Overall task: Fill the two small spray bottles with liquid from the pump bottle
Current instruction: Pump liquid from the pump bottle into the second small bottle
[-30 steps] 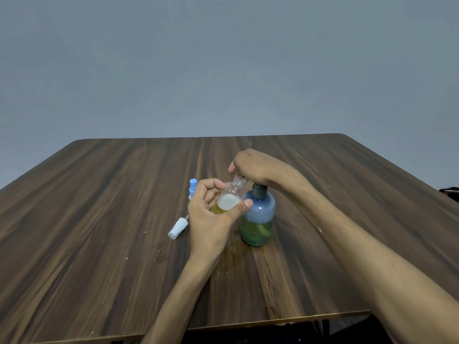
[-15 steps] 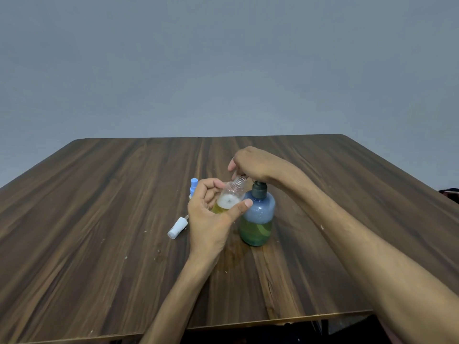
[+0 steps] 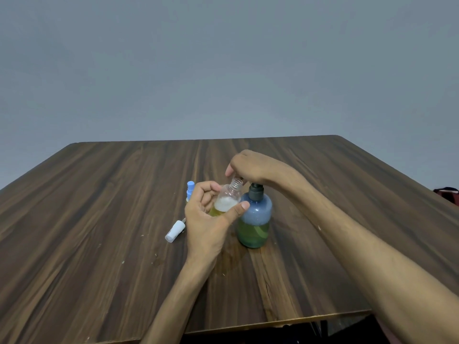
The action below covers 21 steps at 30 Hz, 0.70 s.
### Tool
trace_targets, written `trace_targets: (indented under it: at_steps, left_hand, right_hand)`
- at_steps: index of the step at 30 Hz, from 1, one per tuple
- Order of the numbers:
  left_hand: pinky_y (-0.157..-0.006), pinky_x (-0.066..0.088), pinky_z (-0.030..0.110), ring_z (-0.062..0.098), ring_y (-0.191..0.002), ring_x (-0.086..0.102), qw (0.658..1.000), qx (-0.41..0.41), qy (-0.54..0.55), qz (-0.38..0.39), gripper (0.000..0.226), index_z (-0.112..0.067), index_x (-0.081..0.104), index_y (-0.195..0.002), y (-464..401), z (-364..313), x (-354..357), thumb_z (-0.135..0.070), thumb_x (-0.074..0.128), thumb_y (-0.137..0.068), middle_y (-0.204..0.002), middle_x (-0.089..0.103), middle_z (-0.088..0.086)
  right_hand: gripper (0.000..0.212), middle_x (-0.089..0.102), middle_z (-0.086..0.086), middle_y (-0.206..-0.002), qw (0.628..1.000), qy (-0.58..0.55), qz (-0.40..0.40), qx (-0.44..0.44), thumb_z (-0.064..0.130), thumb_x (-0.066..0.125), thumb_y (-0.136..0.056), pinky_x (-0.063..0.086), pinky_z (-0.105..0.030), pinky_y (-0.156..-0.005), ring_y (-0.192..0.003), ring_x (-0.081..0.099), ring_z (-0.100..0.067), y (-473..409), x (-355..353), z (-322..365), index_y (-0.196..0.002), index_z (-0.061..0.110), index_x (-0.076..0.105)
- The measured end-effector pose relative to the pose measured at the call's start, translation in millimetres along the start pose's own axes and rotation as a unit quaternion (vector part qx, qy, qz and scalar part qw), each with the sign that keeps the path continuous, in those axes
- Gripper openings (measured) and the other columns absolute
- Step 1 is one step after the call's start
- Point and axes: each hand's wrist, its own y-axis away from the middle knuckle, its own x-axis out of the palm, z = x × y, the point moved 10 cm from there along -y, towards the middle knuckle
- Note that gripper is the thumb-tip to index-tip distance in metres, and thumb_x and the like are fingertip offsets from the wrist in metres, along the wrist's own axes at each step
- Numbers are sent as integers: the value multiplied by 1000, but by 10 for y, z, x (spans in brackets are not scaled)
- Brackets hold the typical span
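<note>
My left hand (image 3: 207, 219) grips a small clear spray bottle (image 3: 227, 199), tilted, uncapped, with yellow liquid and white foam inside. Its threaded neck sits right under my right hand (image 3: 255, 168), which covers the pump head of the blue pump bottle (image 3: 254, 219); the fingers curl over it and the nozzle is hidden. The pump bottle stands on the table and holds green-yellow liquid in its lower half. A second small bottle with a blue cap (image 3: 190, 191) stands behind my left hand, mostly hidden. A white spray cap (image 3: 174, 230) lies on the table to the left.
The dark wooden table (image 3: 99, 219) stretches wide around the bottles, with a wet patch (image 3: 227, 259) in front of the pump bottle. Its near edge runs below my forearms. A dark red object (image 3: 447, 194) shows at the right edge.
My right hand has risen slightly with the pump head. The small bottle stays in my left hand at the same spot.
</note>
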Motion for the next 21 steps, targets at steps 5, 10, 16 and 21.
trace_targets:
  at_steps: [5, 10, 16, 21]
  left_hand:
    - [-86, 61, 29, 19, -100, 77, 1000, 0, -5, -4, 54, -18, 63, -102, -2, -2, -10, -16, 96, -60, -104, 78, 8]
    - [-85, 60, 26, 14, -98, 77, 1000, -2, -5, 0, 54, -16, 62, -102, -2, -6, 10, -13, 96, -60, -100, 79, -2]
    - [-89, 61, 32, 18, -101, 77, 1000, 0, 1, -4, 54, -15, 62, -103, 2, 3, -11, -10, 97, -62, -107, 78, 6]
    - [-92, 62, 40, 23, -102, 77, 1000, -6, -4, -6, 55, -15, 62, -104, 3, 14, -9, -15, 95, -60, -105, 79, 6]
  right_hand:
    - [39, 72, -10, -116, 999, 43, 17, 5, 16, 36, -98, 51, -35, -77, -82, 66, -18, -73, 92, -63, -107, 7, 74]
    - [40, 73, -11, -115, 1000, 2, -4, 2, 15, 36, -99, 53, -37, -91, -93, 69, -24, -55, 14, -60, -113, 7, 74]
    - [42, 75, -19, -113, 1000, 7, -10, 4, 14, 37, -98, 53, -44, -97, -103, 69, -36, -57, -2, -37, -116, -1, 72]
    - [43, 73, -10, -117, 999, 45, 16, 8, 17, 35, -95, 55, -42, -93, -90, 70, -23, -77, 93, -87, -113, 8, 73]
